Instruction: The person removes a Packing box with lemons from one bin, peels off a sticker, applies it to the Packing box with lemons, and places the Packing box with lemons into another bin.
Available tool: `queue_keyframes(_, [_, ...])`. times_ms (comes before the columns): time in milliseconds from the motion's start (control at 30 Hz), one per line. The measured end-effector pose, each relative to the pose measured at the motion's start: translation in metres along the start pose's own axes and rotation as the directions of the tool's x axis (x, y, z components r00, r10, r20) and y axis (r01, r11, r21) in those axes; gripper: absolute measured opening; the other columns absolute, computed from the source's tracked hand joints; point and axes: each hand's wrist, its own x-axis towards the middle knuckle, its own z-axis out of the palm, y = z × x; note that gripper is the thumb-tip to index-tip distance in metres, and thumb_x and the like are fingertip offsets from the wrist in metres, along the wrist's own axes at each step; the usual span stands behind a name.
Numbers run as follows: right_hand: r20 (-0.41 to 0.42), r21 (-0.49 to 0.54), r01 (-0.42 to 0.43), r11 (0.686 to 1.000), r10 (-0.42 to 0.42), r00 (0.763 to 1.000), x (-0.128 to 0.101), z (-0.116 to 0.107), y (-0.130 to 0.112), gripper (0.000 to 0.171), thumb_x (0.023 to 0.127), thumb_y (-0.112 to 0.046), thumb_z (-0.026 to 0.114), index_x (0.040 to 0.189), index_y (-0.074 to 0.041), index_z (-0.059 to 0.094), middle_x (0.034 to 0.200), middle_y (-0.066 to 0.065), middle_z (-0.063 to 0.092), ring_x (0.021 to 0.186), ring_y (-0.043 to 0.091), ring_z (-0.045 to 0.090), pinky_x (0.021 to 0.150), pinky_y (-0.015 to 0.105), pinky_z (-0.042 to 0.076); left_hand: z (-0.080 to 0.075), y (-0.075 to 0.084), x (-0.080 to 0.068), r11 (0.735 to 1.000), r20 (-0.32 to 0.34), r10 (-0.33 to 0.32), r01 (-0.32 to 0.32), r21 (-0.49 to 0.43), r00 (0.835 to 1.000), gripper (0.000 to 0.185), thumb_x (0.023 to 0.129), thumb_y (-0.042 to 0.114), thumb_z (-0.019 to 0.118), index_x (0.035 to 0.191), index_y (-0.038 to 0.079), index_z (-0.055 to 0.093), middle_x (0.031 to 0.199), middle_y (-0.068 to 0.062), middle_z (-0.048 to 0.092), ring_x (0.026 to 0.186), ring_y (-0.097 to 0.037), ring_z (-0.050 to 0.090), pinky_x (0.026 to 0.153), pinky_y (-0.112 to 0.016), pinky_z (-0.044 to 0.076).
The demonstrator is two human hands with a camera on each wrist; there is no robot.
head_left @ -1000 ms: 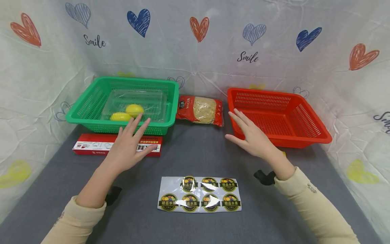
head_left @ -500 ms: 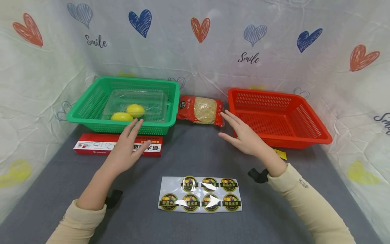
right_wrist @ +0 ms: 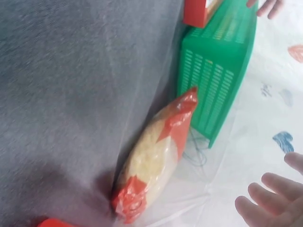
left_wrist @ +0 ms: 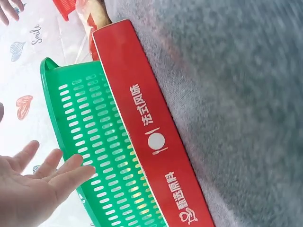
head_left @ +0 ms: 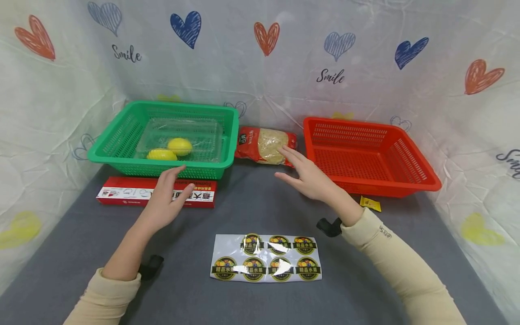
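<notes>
The right hand, fingers spread and holding nothing, hovered beside the noodle packet lying between the green basket and red basket. Gripping its middle looked wisest. The left hand hung empty-fingered above the red box.

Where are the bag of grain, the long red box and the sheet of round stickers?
bag of grain [head_left: 268, 145], head view, on its clear middle window.
long red box [head_left: 122, 194], head view, on its white label.
sheet of round stickers [head_left: 266, 258], head view, at the sheet's middle.
</notes>
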Motion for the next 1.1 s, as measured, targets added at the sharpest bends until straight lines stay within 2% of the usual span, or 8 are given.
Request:
queue_keyframes(100, [0.009,-0.001,0.018,1.0,-0.018,1.0,0.007,0.004,-0.005,0.068,0.09,-0.046,0.052,0.145,-0.019,0.024,0.15,0.003,0.02,0.135,0.021,0.023,0.106,0.046,0.024,0.001,0.0,-0.001,0.999,-0.016,-0.021,0.02,-0.036,1.0,0.058,0.094,0.027,0.05,0.138,-0.002,0.026,0.134,-0.025,0.029,0.119,-0.041,0.034,0.091,-0.058,0.036])
queue_keyframes(267, [0.021,0.015,0.053,0.999,-0.053,0.998,0.017,0.011,-0.013,0.068,0.09,-0.046,0.053,0.145,-0.015,0.027,0.148,0.007,0.023,0.134,0.023,0.024,0.107,0.046,0.023,0.002,-0.002,0.0,0.988,-0.003,-0.103,0.102,-0.113,0.995,0.056,0.095,0.023,0.049,0.139,-0.003,0.027,0.136,-0.025,0.031,0.121,-0.04,0.036,0.092,-0.056,0.038])
queue_keyframes(500, [0.024,0.072,0.057,0.996,-0.059,0.998,0.027,0.016,-0.02,0.067,0.091,-0.046,0.051,0.145,-0.018,0.025,0.148,0.005,0.025,0.135,0.019,0.021,0.107,0.044,0.023,0.003,-0.007,0.004,0.952,0.0,-0.198,0.193,-0.24,0.98,0.055,0.097,0.032,0.044,0.139,-0.002,0.031,0.138,-0.022,0.036,0.12,-0.037,0.043,0.093,-0.053,0.039])
queue_keyframes(600, [0.021,0.109,0.06,0.992,-0.063,0.998,0.033,0.018,-0.022,0.065,0.091,-0.045,0.049,0.145,-0.018,0.025,0.148,0.005,0.026,0.135,0.02,0.022,0.108,0.045,0.021,0.002,-0.008,0.006,0.906,0.041,-0.264,0.263,-0.331,0.964,0.057,0.097,0.034,0.042,0.141,0.001,0.028,0.139,-0.02,0.035,0.121,-0.036,0.042,0.094,-0.05,0.04])
queue_keyframes(733, [0.017,0.131,0.069,0.989,-0.072,0.997,0.042,0.02,-0.028,0.065,0.092,-0.044,0.05,0.145,-0.015,0.026,0.147,0.004,0.028,0.134,0.02,0.024,0.108,0.043,0.023,0.0,-0.007,0.009,0.813,0.101,-0.33,0.336,-0.476,0.939,0.059,0.098,0.033,0.04,0.143,0.001,0.022,0.142,-0.02,0.032,0.124,-0.033,0.04,0.095,-0.043,0.039])
queue_keyframes(933, [0.029,0.156,0.055,0.986,-0.06,0.998,0.053,0.026,-0.034,0.062,0.093,-0.042,0.049,0.144,-0.014,0.028,0.146,0.003,0.03,0.134,0.018,0.025,0.108,0.039,0.023,0.0,-0.004,0.017,0.686,0.133,-0.394,0.387,-0.616,0.91,0.059,0.098,0.033,0.038,0.144,0.001,0.019,0.144,-0.017,0.03,0.126,-0.03,0.039,0.093,-0.033,0.04])
queue_keyframes(1100, [0.044,0.164,0.042,0.986,-0.049,0.998,0.062,0.032,-0.04,0.062,0.093,-0.043,0.048,0.144,-0.013,0.029,0.145,0.002,0.031,0.132,0.017,0.028,0.107,0.037,0.025,0.001,-0.004,0.022,0.586,0.146,-0.45,0.415,-0.696,0.881,0.058,0.099,0.031,0.037,0.144,0.001,0.017,0.145,-0.017,0.028,0.127,-0.027,0.038,0.095,-0.03,0.039])
